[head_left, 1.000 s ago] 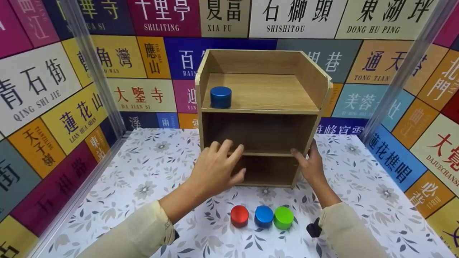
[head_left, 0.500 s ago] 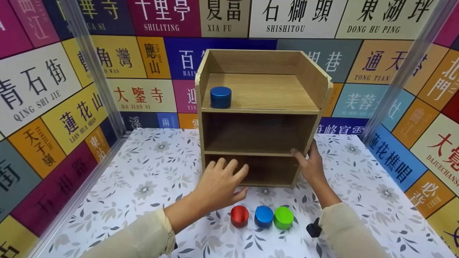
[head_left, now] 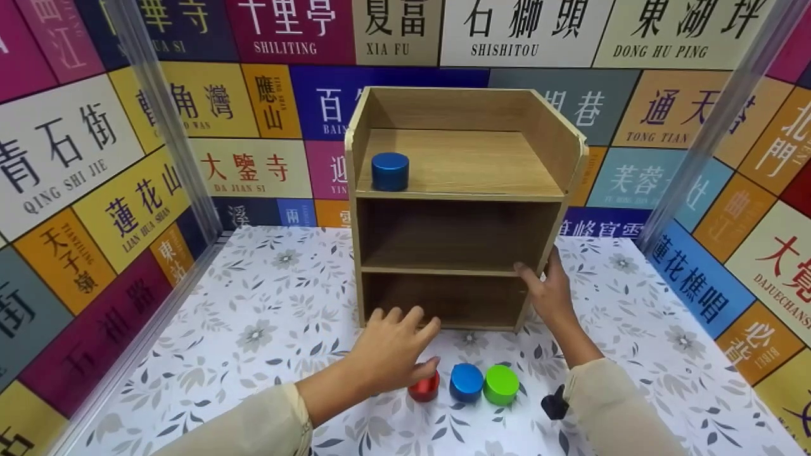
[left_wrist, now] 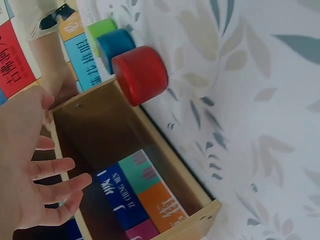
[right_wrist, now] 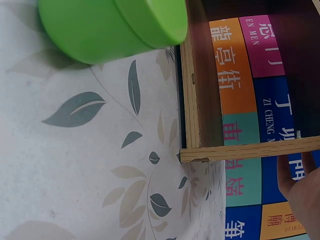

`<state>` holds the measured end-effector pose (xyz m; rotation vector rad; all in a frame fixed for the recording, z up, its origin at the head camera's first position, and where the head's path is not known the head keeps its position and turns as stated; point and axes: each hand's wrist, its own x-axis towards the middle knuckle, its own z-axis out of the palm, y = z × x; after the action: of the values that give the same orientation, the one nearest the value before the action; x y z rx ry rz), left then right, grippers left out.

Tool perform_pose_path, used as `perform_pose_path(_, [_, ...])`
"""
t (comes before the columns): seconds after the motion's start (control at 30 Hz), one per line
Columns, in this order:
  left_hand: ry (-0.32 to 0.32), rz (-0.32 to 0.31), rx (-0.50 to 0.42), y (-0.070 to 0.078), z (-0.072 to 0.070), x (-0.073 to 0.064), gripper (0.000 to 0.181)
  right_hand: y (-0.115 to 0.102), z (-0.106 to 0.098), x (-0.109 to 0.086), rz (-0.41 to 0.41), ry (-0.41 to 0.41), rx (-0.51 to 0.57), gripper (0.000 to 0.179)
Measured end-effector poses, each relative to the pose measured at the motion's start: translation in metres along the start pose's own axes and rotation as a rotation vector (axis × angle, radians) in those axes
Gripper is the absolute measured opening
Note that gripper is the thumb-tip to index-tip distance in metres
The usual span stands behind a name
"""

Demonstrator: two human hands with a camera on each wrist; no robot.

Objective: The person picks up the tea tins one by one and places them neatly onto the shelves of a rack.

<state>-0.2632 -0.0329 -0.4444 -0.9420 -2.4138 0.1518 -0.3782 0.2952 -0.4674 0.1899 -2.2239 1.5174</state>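
A wooden shelf unit [head_left: 462, 197] with an upper deck and two compartments stands upright. On the deck's left front sits a blue round canister [head_left: 390, 171]. Before the unit, a red canister [head_left: 427, 388], another blue canister [head_left: 466, 383] and a green canister [head_left: 501, 385] form a row on the table. My left hand [head_left: 389, 349], fingers spread and loosely bent, hovers at the red one, its thumb overlapping the top in the head view; nothing is in it. My right hand [head_left: 550, 288] holds the unit's right side panel, thumb at the front edge, other fingers outside.
A white cloth with a grey leaf pattern [head_left: 256, 335] covers the table. Walls of coloured sign panels [head_left: 538, 31] enclose the back and both sides. Clear corner posts [head_left: 171, 120] rise at the left and right. The lid seam of the green canister [right_wrist: 120, 22] shows up close.
My left hand has come down from in front of the middle compartment toward the red canister, which it now partly covers. The right hand and the shelf unit have stayed put.
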Motion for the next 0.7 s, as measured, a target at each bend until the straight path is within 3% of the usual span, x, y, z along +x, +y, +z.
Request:
perform_pose_path(0.43, [-0.171,0.012,-0.038,0.014,0.019,-0.012,0.052,-0.012,-0.001,-0.001,0.040,-0.009,0.022,0.068])
perform_pose_path(0.7, [-0.100,0.023,-0.015,0.019,0.026,-0.018,0.050,-0.006,0.000,-0.001,0.015,0.005,0.009,0.067])
